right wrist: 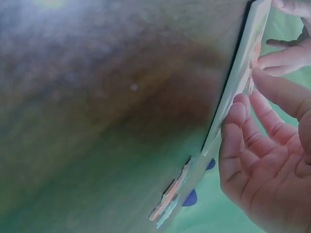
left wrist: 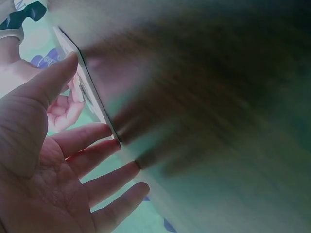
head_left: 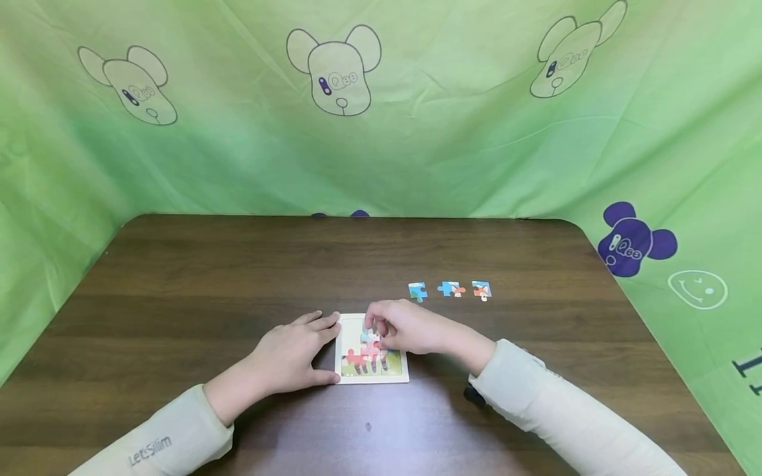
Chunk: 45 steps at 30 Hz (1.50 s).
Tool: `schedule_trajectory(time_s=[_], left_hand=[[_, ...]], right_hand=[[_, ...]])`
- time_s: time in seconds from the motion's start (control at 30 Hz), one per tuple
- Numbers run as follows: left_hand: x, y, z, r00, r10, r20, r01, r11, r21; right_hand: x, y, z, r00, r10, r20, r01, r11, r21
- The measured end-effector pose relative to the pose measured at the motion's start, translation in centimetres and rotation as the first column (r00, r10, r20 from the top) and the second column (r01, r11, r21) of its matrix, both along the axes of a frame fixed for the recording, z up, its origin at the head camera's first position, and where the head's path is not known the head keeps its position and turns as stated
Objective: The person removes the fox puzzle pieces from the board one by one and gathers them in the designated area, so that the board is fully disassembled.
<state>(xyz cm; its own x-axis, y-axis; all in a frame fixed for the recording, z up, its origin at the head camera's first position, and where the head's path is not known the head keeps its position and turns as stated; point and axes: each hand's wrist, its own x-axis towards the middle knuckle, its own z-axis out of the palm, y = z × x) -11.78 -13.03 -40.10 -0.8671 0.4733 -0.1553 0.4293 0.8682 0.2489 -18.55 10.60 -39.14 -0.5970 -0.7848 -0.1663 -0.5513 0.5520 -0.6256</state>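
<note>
A small jigsaw puzzle tray point(head_left: 375, 380) with a pale rim lies flat on the table. Joined pieces point(head_left: 354, 359) in red, pink and green cover its lower part, and the upper left shows bare backing. My left hand point(head_left: 288, 357) rests at the tray's left side, thumb and fingertips touching the rim, fingers spread. Over the tray's right side, my right hand point(head_left: 411, 327) pinches a puzzle piece point(left wrist: 80, 91) between thumb and fingers. That piece is partly hidden by the fingers and appears tilted, low against the tray.
Three loose puzzle pieces lie in a row behind the right hand: a blue-green one point(head_left: 418, 291), a blue and orange one point(head_left: 449, 289) and another orange-blue one point(head_left: 481, 289). A dark object point(head_left: 474, 396) shows under the right sleeve. Green cloth point(head_left: 417, 165) hangs around the brown table point(head_left: 238, 264).
</note>
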Motion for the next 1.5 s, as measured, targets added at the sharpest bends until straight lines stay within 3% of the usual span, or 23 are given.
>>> schedule_trajectory(time_s=[0.6, 0.87, 1.5], left_hand=[[0.0, 0.1, 0.1, 1.000, 0.005, 0.013, -0.004, 1.000, -0.022], [0.0, 0.2, 0.1, 1.000, 0.006, 0.014, -0.006, 1.000, -0.023], [0.0, 0.1, 0.1, 1.000, -0.004, 0.007, 0.004, 1.000, -0.009]], right_hand=[[0.2, -0.1, 0.2, 0.997, -0.003, 0.083, 0.008, 0.998, -0.062], [0.4, 0.0, 0.2, 0.993, -0.044, 0.112, 0.053, 0.996, -0.078], [-0.2, 2.8, 0.2, 0.984, -0.086, 0.153, 0.110, 0.982, -0.152]])
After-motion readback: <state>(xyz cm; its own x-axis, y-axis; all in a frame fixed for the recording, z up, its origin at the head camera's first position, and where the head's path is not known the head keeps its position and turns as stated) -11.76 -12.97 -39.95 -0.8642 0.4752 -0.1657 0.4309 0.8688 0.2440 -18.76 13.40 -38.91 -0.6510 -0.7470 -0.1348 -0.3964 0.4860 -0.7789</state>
